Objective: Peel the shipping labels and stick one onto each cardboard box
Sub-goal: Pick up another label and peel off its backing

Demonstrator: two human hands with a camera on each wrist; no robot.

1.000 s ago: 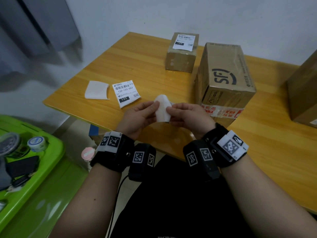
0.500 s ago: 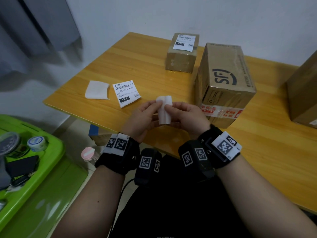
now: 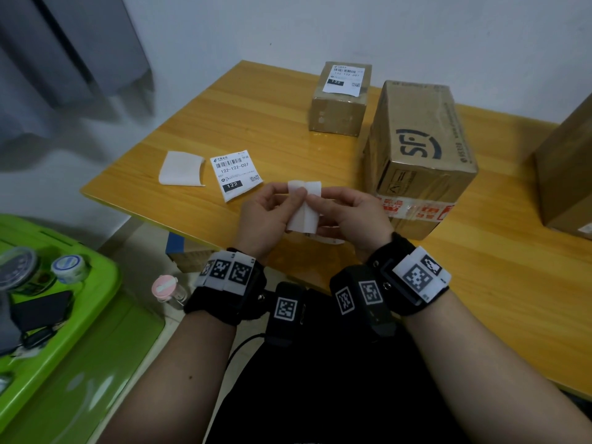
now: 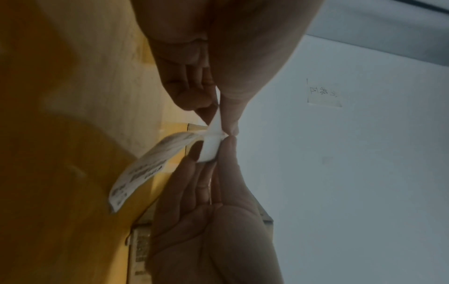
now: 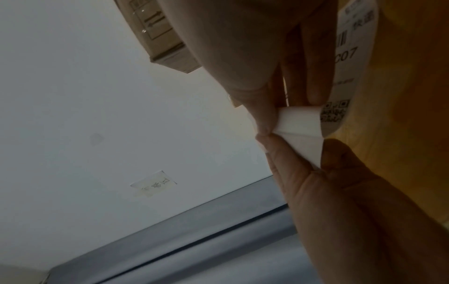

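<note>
Both hands hold a white shipping label (image 3: pixel 303 216) on its backing above the table's near edge. My left hand (image 3: pixel 294 197) pinches the sheet's top left, and its printed side (image 4: pixel 143 169) curls down toward the table. My right hand (image 3: pixel 315 203) pinches the top right, where a blank white flap (image 5: pixel 303 146) has split away. A small cardboard box (image 3: pixel 336 116) at the back carries a label (image 3: pixel 344 80). The large SF box (image 3: pixel 419 155) and a third box (image 3: pixel 567 174) at the right edge show no label on top. A spare label (image 3: pixel 235 174) lies on the table.
A blank backing sheet (image 3: pixel 181 169) lies left of the spare label on the wooden table (image 3: pixel 256 123). A green bin (image 3: pixel 80 331) with tape rolls and a phone sits low on the left. A pink-capped bottle (image 3: pixel 166 288) stands on the floor.
The hands have turned the curled sheet upright and lifted it slightly. Its top edge has split into two flaps, which now stand wider apart.
</note>
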